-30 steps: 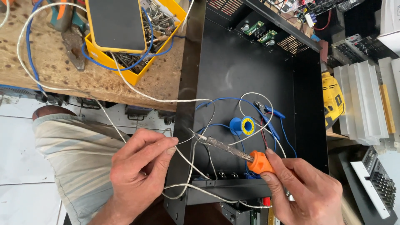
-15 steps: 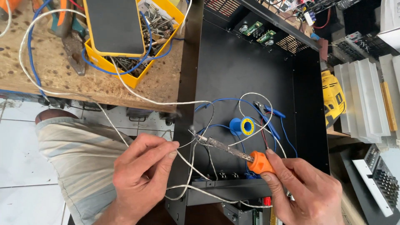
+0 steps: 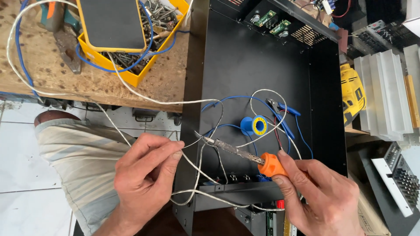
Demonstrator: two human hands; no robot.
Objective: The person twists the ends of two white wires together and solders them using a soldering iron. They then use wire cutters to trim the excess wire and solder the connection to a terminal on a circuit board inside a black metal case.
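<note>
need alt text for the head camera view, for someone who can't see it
The right hand holds an orange-handled soldering iron with its tip at a thin wire pinched by the left hand, over an open black metal case. A blue solder spool lies inside it.

Left hand [image 3: 146,175] pinches with fingers [image 3: 168,150] closed; right hand [image 3: 321,192] is clenched, both low.
</note>
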